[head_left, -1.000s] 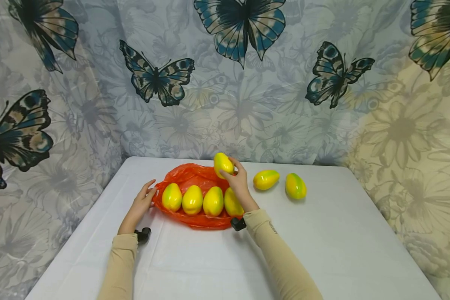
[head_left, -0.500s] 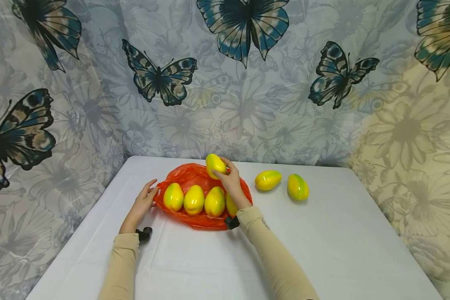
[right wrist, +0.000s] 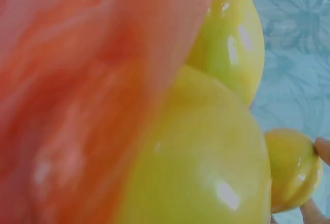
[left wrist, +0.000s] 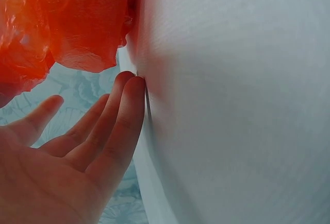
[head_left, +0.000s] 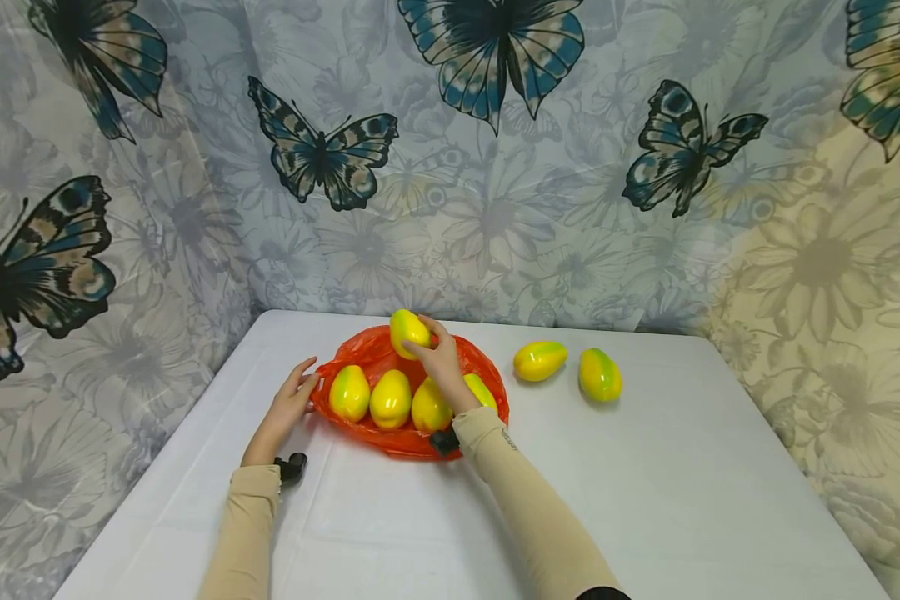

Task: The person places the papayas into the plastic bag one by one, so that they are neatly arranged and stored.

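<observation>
In the head view a red plastic bag [head_left: 367, 343] lies spread open, with a row of yellow mangoes [head_left: 391, 400] along its front half. My right hand [head_left: 442, 362] grips another mango [head_left: 408, 333] between thumb and fingers, over the back part of the bag. The right wrist view shows this held mango [right wrist: 293, 170] at the right, beyond the larger mangoes in the bag. My left hand [head_left: 288, 408] is at the bag's left edge. Its fingers extend fairly straight in the left wrist view, fingertips at the white tabletop, just under the bag [left wrist: 85, 33].
Two more yellow-green mangoes, one lying sideways [head_left: 540, 361] and one farther right [head_left: 600, 375], rest on the white table [head_left: 682, 483] right of the bag. Butterfly-patterned cloth [head_left: 487, 225] hangs behind and beside the table.
My right hand has carried its mango leftward over the bag. The rightmost mango in the bag shows again behind the wrist. My left hand has kept its place.
</observation>
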Action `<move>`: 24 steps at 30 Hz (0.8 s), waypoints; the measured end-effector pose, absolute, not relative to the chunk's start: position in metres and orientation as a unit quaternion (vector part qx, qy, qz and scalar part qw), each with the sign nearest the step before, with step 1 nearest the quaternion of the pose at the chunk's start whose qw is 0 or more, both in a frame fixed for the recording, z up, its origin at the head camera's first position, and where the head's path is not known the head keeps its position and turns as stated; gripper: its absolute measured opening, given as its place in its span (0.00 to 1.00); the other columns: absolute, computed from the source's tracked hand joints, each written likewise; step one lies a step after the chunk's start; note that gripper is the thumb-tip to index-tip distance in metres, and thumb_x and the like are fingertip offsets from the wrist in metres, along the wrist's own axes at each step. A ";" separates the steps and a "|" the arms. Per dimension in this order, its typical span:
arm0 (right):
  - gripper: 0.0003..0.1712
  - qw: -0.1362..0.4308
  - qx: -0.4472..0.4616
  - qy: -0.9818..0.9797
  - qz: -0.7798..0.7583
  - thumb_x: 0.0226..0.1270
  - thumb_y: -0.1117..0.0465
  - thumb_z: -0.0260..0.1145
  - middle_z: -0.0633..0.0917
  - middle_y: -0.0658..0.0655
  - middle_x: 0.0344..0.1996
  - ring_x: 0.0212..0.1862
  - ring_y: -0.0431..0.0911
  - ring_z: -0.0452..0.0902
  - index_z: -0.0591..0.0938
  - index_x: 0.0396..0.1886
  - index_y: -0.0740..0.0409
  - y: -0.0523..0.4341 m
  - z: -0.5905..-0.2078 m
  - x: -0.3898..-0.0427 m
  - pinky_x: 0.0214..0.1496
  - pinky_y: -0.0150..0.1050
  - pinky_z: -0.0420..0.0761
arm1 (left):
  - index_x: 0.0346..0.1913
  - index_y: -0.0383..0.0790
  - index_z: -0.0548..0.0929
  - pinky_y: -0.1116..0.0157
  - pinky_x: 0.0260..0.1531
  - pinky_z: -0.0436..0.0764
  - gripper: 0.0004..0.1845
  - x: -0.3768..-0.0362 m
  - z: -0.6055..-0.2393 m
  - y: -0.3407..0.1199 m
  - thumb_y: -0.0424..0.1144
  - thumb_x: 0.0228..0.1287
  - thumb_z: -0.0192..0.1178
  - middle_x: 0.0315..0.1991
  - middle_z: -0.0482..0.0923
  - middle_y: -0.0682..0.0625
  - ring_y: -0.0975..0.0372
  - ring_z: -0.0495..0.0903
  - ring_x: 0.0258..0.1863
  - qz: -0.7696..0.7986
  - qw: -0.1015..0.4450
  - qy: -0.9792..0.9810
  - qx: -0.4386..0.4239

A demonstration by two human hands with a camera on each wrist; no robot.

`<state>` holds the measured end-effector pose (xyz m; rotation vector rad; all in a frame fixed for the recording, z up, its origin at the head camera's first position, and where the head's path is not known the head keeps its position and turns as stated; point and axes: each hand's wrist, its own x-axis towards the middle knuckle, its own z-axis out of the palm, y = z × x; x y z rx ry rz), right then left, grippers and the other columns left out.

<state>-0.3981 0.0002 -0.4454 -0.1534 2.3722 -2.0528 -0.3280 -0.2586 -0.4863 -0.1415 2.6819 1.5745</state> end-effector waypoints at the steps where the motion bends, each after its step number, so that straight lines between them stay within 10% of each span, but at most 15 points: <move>1: 0.33 0.002 -0.047 0.756 -0.653 0.64 0.58 0.69 0.72 0.57 0.66 0.59 0.53 0.72 0.71 0.69 0.50 -0.002 -0.445 -0.398 0.63 0.47 0.77 | 0.78 0.44 0.50 0.61 0.48 0.84 0.32 -0.328 -0.487 -0.259 0.53 0.78 0.39 0.69 0.62 0.31 0.47 0.75 0.53 0.506 0.015 0.861 -0.046; 24: 0.33 0.027 -0.074 0.737 -0.671 0.63 0.60 0.70 0.72 0.58 0.65 0.59 0.53 0.73 0.72 0.68 0.52 -0.040 -0.440 -0.398 0.63 0.45 0.77 | 0.78 0.45 0.50 0.58 0.50 0.83 0.32 -0.328 -0.487 -0.261 0.53 0.78 0.39 0.69 0.61 0.31 0.46 0.75 0.56 0.507 0.016 0.860 -0.044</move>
